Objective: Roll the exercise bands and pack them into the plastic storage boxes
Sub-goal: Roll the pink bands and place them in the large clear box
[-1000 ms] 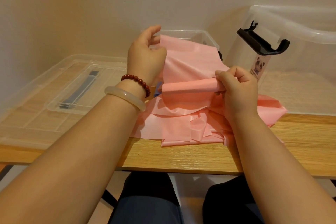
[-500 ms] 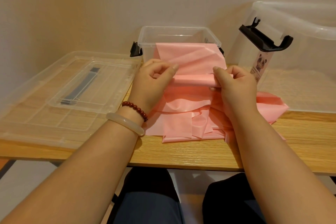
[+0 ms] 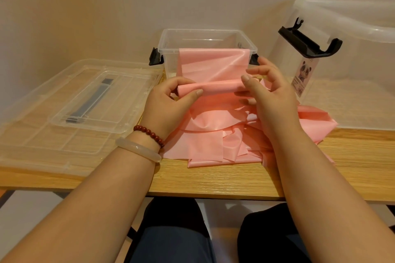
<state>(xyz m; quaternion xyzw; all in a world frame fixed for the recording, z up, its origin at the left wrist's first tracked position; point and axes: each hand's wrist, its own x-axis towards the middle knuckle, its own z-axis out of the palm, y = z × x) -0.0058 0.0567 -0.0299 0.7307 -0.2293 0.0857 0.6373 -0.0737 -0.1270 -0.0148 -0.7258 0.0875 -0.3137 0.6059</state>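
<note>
One pink band (image 3: 213, 141) fills the middle of the frame. Its loose heap lies nearest you on the wooden table (image 3: 213, 179), with folds spread under and between your wrists. Just above the heap, your left hand (image 3: 168, 100), a bead bracelet (image 3: 149, 134) and a pale bangle (image 3: 139, 149) on its wrist, grips the left end of the rolled part (image 3: 218, 88), thumb in front and fingers curled over it. Your right hand (image 3: 269, 96) pinches the right end, thumb on top and upper fingers stretched out behind. The rolled part lies level, its long axis running left to right across the frame. From it a flat strip of band rises and drapes over the front rim of the small clear box (image 3: 205, 38), which stands just behind your hands. A clear lid (image 3: 64, 113) lies flat at the left. A large clear box (image 3: 352, 60) with a black latch (image 3: 307, 42) stands at the upper right.
</note>
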